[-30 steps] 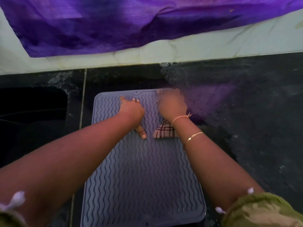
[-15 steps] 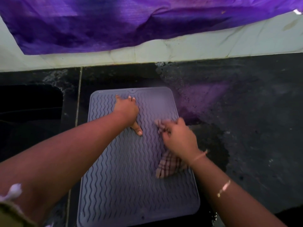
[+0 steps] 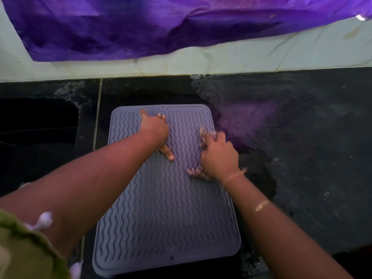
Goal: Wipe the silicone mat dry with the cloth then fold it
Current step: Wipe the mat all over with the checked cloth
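Observation:
A grey silicone mat with wavy ridges lies flat on the dark counter, long side running away from me. My left hand presses flat on the mat's far left part, fingers spread and thumb pointing back. My right hand is closed on a bunched checked cloth and holds it against the mat near the right edge. Bits of the cloth stick out in front of and behind the hand; the rest is hidden under it. The right hand is blurred.
The black stone counter has wet patches to the right of the mat. A dark sink opening lies to the left. A purple fabric hangs over the pale tiled wall at the back.
My right hand with the cloth swept from the mat's far edge towards me, then moved back away again along the right side. The left hand has stayed pressed on the mat.

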A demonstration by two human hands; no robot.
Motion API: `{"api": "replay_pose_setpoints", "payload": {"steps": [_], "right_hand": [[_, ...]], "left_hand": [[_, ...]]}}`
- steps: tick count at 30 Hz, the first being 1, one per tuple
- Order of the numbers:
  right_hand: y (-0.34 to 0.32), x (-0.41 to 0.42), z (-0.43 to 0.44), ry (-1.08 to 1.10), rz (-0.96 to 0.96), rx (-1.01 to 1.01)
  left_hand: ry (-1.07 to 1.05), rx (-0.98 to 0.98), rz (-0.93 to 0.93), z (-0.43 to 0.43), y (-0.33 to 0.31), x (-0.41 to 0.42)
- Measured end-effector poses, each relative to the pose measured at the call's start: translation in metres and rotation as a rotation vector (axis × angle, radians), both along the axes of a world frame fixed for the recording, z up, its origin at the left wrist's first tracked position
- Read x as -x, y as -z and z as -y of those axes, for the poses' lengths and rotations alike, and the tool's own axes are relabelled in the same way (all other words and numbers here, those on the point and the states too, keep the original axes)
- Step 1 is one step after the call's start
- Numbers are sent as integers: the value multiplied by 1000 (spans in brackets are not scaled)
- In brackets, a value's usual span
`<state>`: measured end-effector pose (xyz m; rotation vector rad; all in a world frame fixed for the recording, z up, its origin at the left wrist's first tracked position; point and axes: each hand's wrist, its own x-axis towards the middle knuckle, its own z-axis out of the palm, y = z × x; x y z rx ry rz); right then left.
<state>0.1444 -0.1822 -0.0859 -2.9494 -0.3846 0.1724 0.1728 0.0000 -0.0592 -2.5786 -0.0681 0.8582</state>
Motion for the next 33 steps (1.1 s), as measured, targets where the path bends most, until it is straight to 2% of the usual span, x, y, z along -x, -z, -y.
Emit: {"api": "replay_pose_setpoints", "payload": {"steps": [4, 7, 10, 12, 15, 17, 19, 22, 27, 30, 33], "right_hand": [[0, 59, 24, -57, -44, 60], [-8, 62, 31, -12, -111, -33], [-18, 21, 17, 7, -77, -143], [-20, -15, -3, 20, -110, -136], [-13, -36, -28, 22, -239, -39], [-6, -23, -32, 15, -174, 37], [0, 3, -26, -28, -41, 70], [3, 45, -3, -141, 50, 72], [0, 123, 39, -332, 29, 54], [-2, 152, 54, -340, -24, 21], [-8, 144, 58, -229, -161, -137]], "left_hand": [[-38, 5, 41, 0, 2, 4], [-73, 10, 85, 2, 2, 12], [110, 55, 254, 6, 4, 28], [224, 150, 339, 9, 6, 41], [188, 264, 195, 15, 5, 57], [62, 315, 47, 16, 3, 63], [-6, 331, -16, 17, 1, 67], [8, 278, 10, 23, 1, 71], [16, 268, 68, 18, 9, 77], [-4, 261, 74, 17, 11, 79], [-10, 251, 102, 21, 8, 87]]}}
